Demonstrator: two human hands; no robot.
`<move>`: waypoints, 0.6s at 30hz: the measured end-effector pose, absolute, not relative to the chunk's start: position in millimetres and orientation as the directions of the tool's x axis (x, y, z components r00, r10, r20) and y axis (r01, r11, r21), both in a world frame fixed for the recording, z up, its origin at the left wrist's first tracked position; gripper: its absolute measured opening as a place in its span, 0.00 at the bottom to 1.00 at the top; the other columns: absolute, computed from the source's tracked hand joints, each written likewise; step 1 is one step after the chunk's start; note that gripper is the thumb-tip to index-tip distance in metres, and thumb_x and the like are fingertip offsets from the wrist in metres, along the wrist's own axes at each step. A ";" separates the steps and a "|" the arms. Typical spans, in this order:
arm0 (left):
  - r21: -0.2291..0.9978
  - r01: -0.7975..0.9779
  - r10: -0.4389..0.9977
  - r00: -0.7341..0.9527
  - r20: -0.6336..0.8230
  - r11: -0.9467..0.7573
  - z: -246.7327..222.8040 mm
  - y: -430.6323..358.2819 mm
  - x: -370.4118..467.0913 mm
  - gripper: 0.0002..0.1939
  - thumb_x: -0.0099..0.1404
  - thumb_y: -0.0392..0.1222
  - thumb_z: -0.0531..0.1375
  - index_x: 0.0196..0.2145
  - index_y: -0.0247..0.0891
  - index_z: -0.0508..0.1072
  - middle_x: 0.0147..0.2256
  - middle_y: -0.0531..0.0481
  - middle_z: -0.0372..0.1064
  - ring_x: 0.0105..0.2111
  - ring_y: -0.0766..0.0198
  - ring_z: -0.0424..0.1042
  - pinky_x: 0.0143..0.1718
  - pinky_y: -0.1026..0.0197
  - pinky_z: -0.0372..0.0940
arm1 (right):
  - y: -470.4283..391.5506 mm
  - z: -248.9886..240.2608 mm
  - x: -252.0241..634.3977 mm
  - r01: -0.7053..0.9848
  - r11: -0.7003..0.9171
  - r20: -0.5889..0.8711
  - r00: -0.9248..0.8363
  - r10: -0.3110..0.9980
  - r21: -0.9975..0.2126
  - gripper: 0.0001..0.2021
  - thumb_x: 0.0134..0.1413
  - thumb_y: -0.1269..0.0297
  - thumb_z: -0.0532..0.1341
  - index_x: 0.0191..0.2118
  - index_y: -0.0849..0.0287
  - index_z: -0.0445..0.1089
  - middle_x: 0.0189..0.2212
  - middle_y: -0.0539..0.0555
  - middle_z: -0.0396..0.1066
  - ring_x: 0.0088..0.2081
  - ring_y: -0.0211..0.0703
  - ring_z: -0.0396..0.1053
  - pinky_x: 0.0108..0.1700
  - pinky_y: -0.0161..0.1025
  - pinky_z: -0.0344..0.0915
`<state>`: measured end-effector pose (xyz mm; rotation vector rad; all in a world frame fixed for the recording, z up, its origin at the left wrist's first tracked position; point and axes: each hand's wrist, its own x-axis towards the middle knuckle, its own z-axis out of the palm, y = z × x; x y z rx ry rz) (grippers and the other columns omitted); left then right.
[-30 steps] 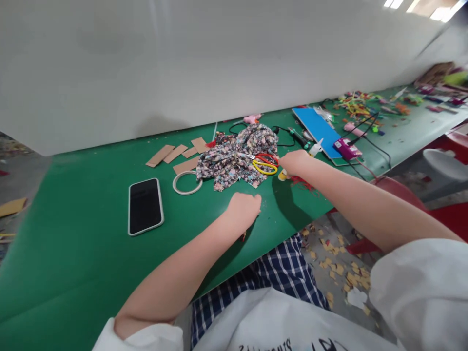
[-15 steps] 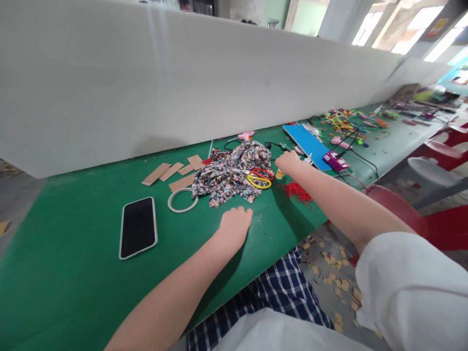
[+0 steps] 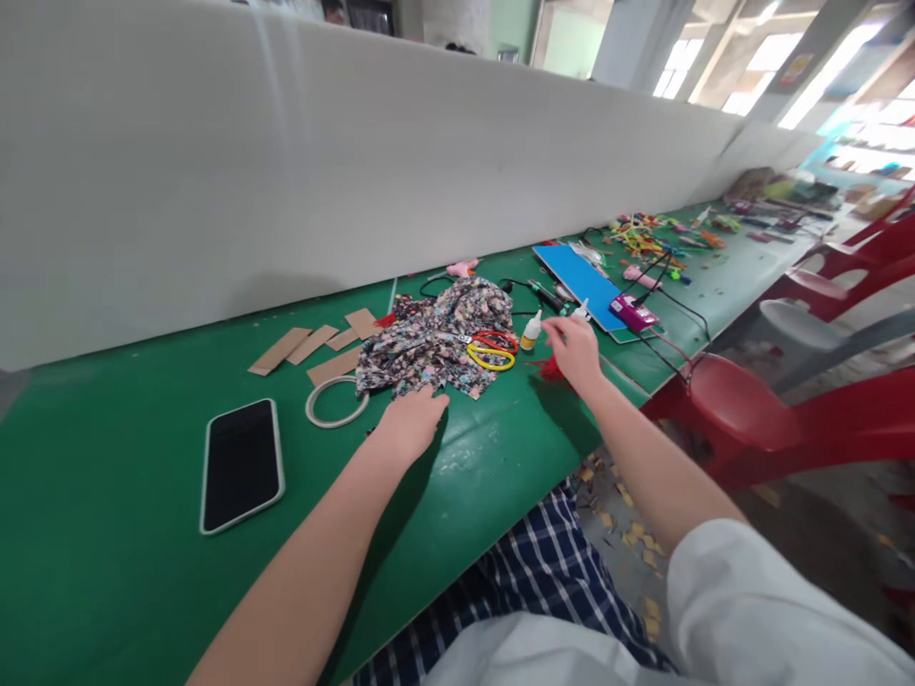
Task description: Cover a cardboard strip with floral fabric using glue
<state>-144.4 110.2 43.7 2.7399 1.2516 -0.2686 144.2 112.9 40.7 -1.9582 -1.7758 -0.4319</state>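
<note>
My left hand (image 3: 409,425) is closed at the front edge of the floral cloth (image 3: 468,310), its fingertips pinching the fabric. A small dark scrap of it shows left of the hand. Scissors (image 3: 493,349) with red and yellow handles lie on the cloth. My right hand (image 3: 574,351) hovers just right of a small white glue bottle (image 3: 531,332), which stands upright with a yellow label. Its fingers are loosely bent and apart, with nothing visible in them. Red threads (image 3: 549,370) lie partly hidden beneath that hand.
A phone (image 3: 243,465), a tape ring (image 3: 335,402) and cardboard strips (image 3: 282,351) lie to the left on the green table (image 3: 107,457). Toward the right are a blue board (image 3: 579,276), a purple box (image 3: 633,312) with cables and a pink glue gun (image 3: 462,269). Red chairs (image 3: 736,400) stand alongside.
My left hand has moved forward and left onto the cloth's edge. My right hand has drawn back to the right, uncovering the glue bottle. The head view has turned slightly right.
</note>
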 end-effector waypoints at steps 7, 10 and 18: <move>0.109 0.717 0.707 0.697 -0.121 -0.689 49.6 112.6 -137.3 0.19 0.59 0.27 0.47 0.43 0.42 0.67 0.41 0.48 0.67 0.43 0.60 0.67 0.39 0.63 0.61 | 27.3 -28.8 170.4 0.879 -0.278 0.609 0.471 0.638 -0.388 0.26 0.63 0.57 0.38 0.30 0.61 0.71 0.27 0.57 0.73 0.35 0.45 0.66 0.40 0.41 0.59; 0.122 0.701 0.686 0.713 -0.144 -0.703 48.0 113.5 -136.8 0.23 0.55 0.24 0.46 0.45 0.42 0.67 0.41 0.49 0.68 0.43 0.60 0.67 0.37 0.63 0.61 | 22.9 -41.7 173.3 0.880 -0.284 0.589 0.467 0.660 -0.380 0.21 0.58 0.50 0.48 0.36 0.60 0.72 0.34 0.58 0.73 0.39 0.47 0.66 0.45 0.44 0.58; 0.107 0.685 0.650 0.722 -0.238 -0.721 39.2 111.3 -135.5 0.14 0.65 0.40 0.48 0.46 0.42 0.68 0.42 0.45 0.68 0.42 0.55 0.68 0.36 0.60 0.63 | 31.8 -44.5 169.0 0.893 -0.298 0.478 0.434 0.764 -0.336 0.29 0.50 0.49 0.57 0.56 0.59 0.62 0.56 0.64 0.59 0.56 0.59 0.55 0.54 0.54 0.52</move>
